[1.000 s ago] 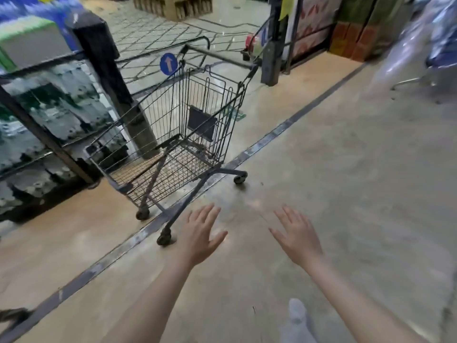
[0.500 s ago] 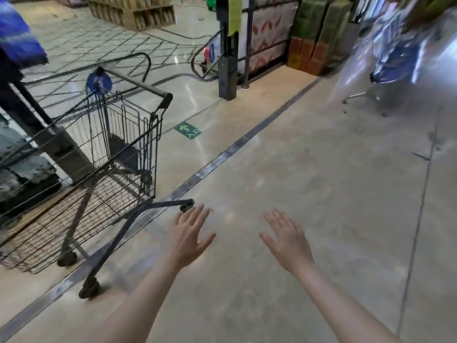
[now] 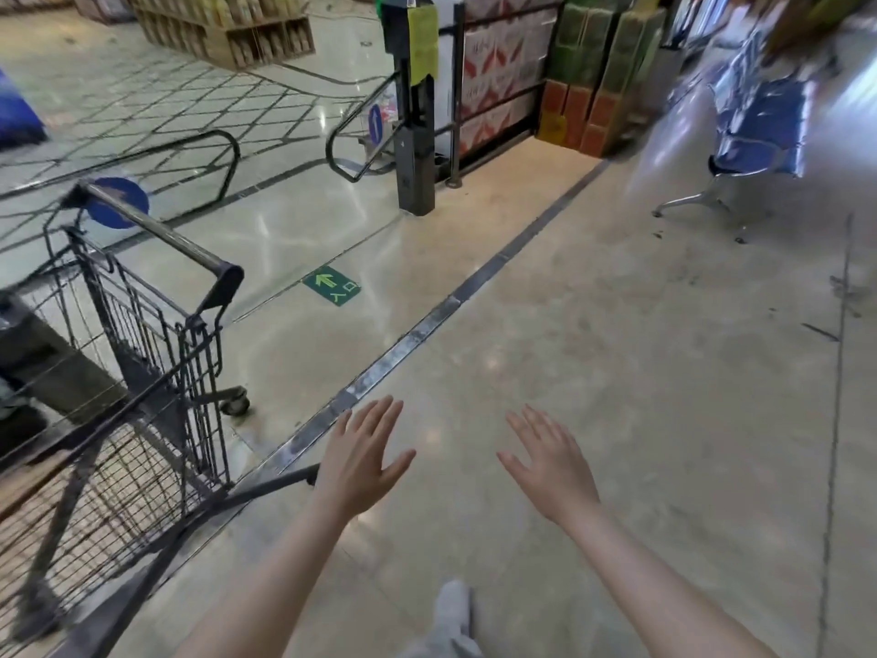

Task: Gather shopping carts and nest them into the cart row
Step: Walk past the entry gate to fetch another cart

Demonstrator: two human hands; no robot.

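Item: one shopping cart (image 3: 137, 372), dark wire, at my lower left on the floor (image 3: 617, 372), beside the metal floor strip (image 3: 403, 344). Basket contents: none that I can see through the mesh. Orientation: handle bar (image 3: 156, 235) at the far end, basket running toward me and off the left edge, so its long axis lies roughly along the strip. One caster (image 3: 236, 405) shows under the handle end. My left hand (image 3: 363, 460) is spread flat, gripping nothing, in front of the cart's lower frame rail; my right hand (image 3: 550, 467) is likewise spread and empty. Beyond: green arrow floor sticker (image 3: 332, 285), black gate post (image 3: 415, 135), stacked cartons (image 3: 598, 73), blue bench seats (image 3: 759, 130), blurred.
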